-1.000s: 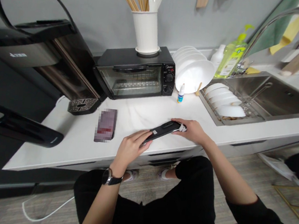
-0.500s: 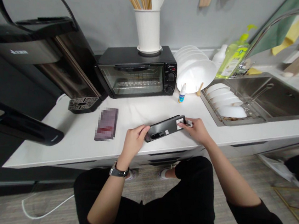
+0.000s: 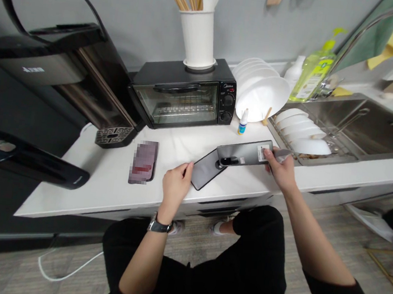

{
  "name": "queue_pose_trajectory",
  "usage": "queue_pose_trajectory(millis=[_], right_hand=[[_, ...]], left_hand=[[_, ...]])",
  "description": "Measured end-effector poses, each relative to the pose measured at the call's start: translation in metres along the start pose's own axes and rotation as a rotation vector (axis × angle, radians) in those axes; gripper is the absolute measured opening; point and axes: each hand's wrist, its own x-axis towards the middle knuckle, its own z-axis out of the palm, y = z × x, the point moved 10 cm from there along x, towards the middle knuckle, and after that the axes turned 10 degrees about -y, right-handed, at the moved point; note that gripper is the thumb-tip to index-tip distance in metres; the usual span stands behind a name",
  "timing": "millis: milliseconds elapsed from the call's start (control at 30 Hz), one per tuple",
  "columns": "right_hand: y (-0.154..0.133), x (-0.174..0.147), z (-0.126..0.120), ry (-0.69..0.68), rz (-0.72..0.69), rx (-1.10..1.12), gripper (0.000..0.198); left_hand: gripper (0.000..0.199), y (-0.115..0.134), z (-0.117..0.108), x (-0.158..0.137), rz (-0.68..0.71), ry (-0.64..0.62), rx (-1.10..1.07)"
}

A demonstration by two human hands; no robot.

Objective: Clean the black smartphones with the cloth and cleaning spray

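Note:
My right hand (image 3: 282,170) grips a dark grey phone (image 3: 248,153) by its right end, back side up. A white label shows near my fingers, and a black camera patch lies at the other end. A crumpled greyish-white scrap (image 3: 283,154) is also at my right fingers; I cannot tell what it is. My left hand (image 3: 176,181) pinches the left edge of a thin, grey, dark-rimmed panel that looks like a phone case (image 3: 205,170). The phone's left end overlaps the panel's upper right part. Left of my left hand, a second phone (image 3: 145,160), its surface blurred out, lies on the white counter (image 3: 106,203).
A small white-and-blue bottle (image 3: 243,122) stands behind the phone. At the back are a toaster oven (image 3: 183,101), a utensil holder (image 3: 197,37) and upright plates (image 3: 263,95). A dispenser (image 3: 81,74) and a black cylindrical object (image 3: 30,160) are left; the sink (image 3: 369,137) is right.
The phone has moved right and up with my right hand, swinging away from the grey panel beneath it. More of the panel shows in my left hand. The view has shifted slightly.

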Motion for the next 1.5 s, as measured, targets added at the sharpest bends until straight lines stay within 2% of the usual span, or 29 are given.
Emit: queue_pose_trajectory(millis=[133, 200, 267, 333, 400, 467, 533, 600, 733, 800, 900, 967, 1067, 1133, 1200, 1233, 1333, 1500], right_hand=[[-0.037, -0.017, -0.007, 0.131, -0.126, -0.13, 0.044], [-0.065, -0.028, -0.004, 0.191, -0.259, -0.231, 0.035], [-0.092, -0.041, 0.01, 0.19, -0.42, -0.341, 0.022], [-0.114, -0.055, 0.035, 0.105, -0.583, -0.467, 0.011], [-0.126, -0.07, 0.068, -0.029, -0.706, -0.598, 0.018], [-0.129, -0.082, 0.099, -0.149, -0.762, -0.702, 0.026], [-0.124, -0.086, 0.124, -0.226, -0.739, -0.761, 0.033], [-0.114, -0.083, 0.14, -0.261, -0.646, -0.792, 0.039], [-0.089, -0.065, 0.149, -0.273, -0.376, -0.781, 0.053], [-0.083, -0.059, 0.15, -0.31, -0.302, -0.723, 0.051], [-0.082, -0.049, 0.145, -0.347, -0.306, -0.531, 0.036], [-0.077, -0.035, 0.129, -0.275, -0.287, -0.435, 0.029], [-0.054, -0.01, 0.109, -0.174, -0.153, -0.531, 0.042], [-0.04, 0.002, 0.108, -0.193, -0.077, -0.629, 0.051], [-0.034, 0.007, 0.113, -0.232, -0.056, -0.678, 0.052], [-0.033, 0.008, 0.115, -0.245, -0.057, -0.69, 0.05], [-0.035, 0.005, 0.118, -0.259, -0.065, -0.699, 0.048], [-0.033, 0.005, 0.114, -0.278, -0.075, -0.619, 0.051]], left_hand=[[0.04, 0.018, 0.006, -0.015, -0.032, 0.002, 0.259], [0.042, 0.03, 0.01, -0.023, 0.039, 0.017, 0.296], [0.042, 0.042, 0.012, -0.03, 0.144, 0.056, 0.305], [0.041, 0.049, 0.015, -0.035, 0.25, 0.071, 0.283], [0.047, 0.053, 0.019, -0.036, 0.348, 0.038, 0.219], [0.058, 0.054, 0.023, -0.035, 0.423, -0.018, 0.145], [0.066, 0.054, 0.025, -0.035, 0.464, -0.063, 0.091], [0.07, 0.052, 0.025, -0.034, 0.481, -0.079, 0.054], [0.075, 0.051, 0.024, -0.035, 0.507, -0.059, 0.036], [0.079, 0.05, 0.024, -0.036, 0.503, -0.052, 0.039], [0.076, 0.049, 0.024, -0.036, 0.494, -0.049, 0.046], [0.069, 0.049, 0.024, -0.036, 0.506, -0.053, 0.053], [0.061, 0.048, 0.023, -0.036, 0.5, -0.049, 0.045], [0.054, 0.048, 0.021, -0.036, 0.469, -0.035, 0.035], [0.043, 0.051, 0.02, -0.038, 0.438, -0.03, 0.038], [0.044, 0.053, 0.021, -0.039, 0.425, -0.029, 0.048], [0.069, 0.058, 0.022, -0.04, 0.396, -0.021, 0.088], [0.071, 0.055, 0.024, -0.033, 0.459, -0.086, 0.063]])
